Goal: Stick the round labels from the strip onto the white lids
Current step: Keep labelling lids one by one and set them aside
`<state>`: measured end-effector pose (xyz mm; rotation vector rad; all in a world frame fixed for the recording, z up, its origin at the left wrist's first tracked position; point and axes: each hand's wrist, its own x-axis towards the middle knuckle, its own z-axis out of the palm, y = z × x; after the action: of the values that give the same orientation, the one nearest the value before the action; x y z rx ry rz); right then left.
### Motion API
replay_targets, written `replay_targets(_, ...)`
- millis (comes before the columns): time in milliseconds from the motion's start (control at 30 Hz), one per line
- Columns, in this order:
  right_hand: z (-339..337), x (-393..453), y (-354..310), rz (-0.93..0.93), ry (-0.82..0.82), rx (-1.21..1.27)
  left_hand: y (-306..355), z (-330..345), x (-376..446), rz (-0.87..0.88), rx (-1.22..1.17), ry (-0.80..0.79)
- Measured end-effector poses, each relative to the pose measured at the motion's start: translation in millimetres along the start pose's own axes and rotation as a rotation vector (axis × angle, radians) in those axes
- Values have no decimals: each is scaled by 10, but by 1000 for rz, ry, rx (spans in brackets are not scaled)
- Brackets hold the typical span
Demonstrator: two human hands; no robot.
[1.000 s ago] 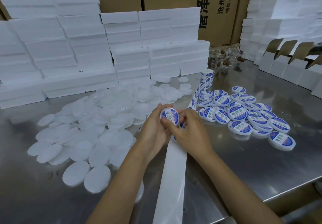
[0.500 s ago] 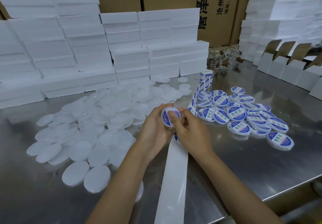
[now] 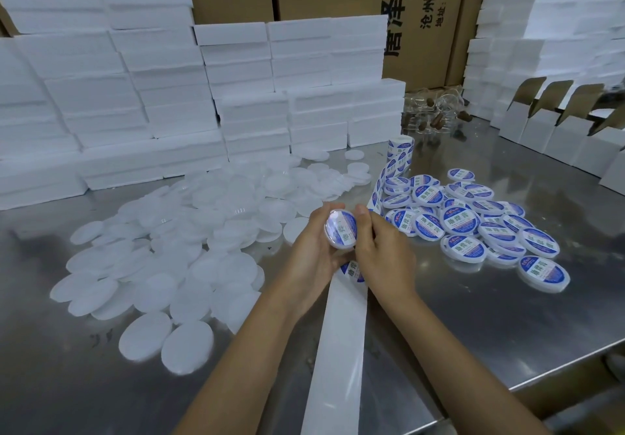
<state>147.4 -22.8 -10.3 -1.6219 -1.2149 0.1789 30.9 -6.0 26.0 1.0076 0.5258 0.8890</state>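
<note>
Left hand (image 3: 309,255) and right hand (image 3: 384,255) hold a labelled lid (image 3: 341,229) above the strip (image 3: 341,340).

Two hands are showing: one left hand (image 3: 313,252) and one right hand (image 3: 384,255). Between them, one labelled lid (image 3: 341,233) is being held. One label strip (image 3: 341,343) is running across the table (image 3: 473,326), and one label roll (image 3: 400,148) is standing at its far end. The labelled lids (image 3: 473,228) are lying in one pile on the right; roughly two dozen are showing, overlap preventing an exact count. The plain white lids (image 3: 189,241) are lying in one pile on the left, too many and too overlapped to count. About five open cartons (image 3: 554,123) are standing at the right edge.
</note>
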Motion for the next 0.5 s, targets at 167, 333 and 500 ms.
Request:
replay_targets(167,26,-24,-54,8,-162,-85,1,11,11,20,-41,89)
replay_targets(333,34,5,-19,7,-157,118,-6,-37,44,36,177,172)
replay_targets(500,19,-11,-7,-41,-171,67,54,-189,18,189,452,213)
